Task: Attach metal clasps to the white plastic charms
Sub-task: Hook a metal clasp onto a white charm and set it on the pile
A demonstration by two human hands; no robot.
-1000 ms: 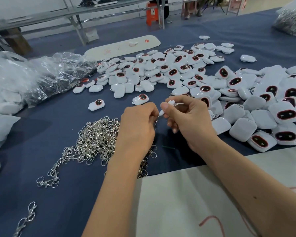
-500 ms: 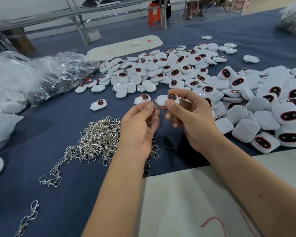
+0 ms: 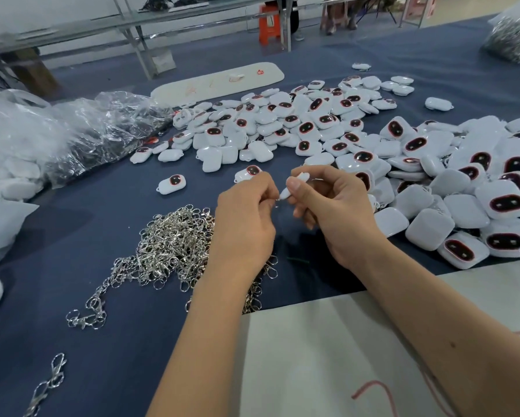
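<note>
Your right hand (image 3: 337, 212) pinches one white charm (image 3: 293, 185) edge-on between thumb and fingers, held above the table (image 3: 102, 341). Your left hand (image 3: 243, 221) sits just beside it, fingers curled and tips pressed together at the charm's lower end; a small glint of metal shows at that junction, but you cannot tell from this view whether it is a clasp or how it is gripped. The two hands nearly touch.

Below and left of your left hand: loose pile of metal clasps (image 3: 171, 245) on the blue cloth, partly hidden by the wrist. A short string of clasps trails off toward the near left; one separate clasp (image 3: 46, 383) lies near the bottom-left edge.

Right and beyond your hands: large spread of white charms (image 3: 451, 188), some face up with dark red-rimmed ovals, some face down. One lone charm (image 3: 172, 184) lies apart, left of the spread.

Far left: crumpled clear plastic bags (image 3: 81, 133). Near right, under your forearms: pale sheet (image 3: 328, 356) with red markings. Far side: long white board (image 3: 219, 82).
</note>
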